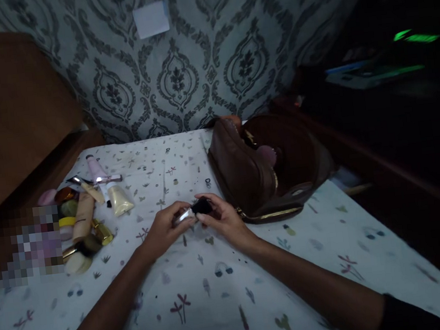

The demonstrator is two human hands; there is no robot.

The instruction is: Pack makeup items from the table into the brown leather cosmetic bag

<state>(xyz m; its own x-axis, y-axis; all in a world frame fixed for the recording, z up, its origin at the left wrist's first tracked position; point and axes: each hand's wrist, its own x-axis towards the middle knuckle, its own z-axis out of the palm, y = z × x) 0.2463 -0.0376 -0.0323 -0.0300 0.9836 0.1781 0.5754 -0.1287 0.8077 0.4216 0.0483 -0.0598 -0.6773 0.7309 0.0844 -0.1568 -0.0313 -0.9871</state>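
My left hand [166, 228] is closed around the silver part of a short makeup brush [201, 206], above the middle of the patterned cloth. From the other side, the fingers of my right hand [227, 222] close around its flared black end. The open brown leather bag [234, 171], lying just beyond my right hand, has a gold zipper along its edge. A round pinkish thing [267, 155] shows in its opening.
Cosmetics lie clustered on the left: a beige bottle [83, 215], a cream tube [119, 199], a pink tube [93, 167] and a gold bottle [102, 231]. A wooden panel [14, 98] borders the left; patterned wallpaper [178, 79] is behind. Part of the cluster is pixelated.
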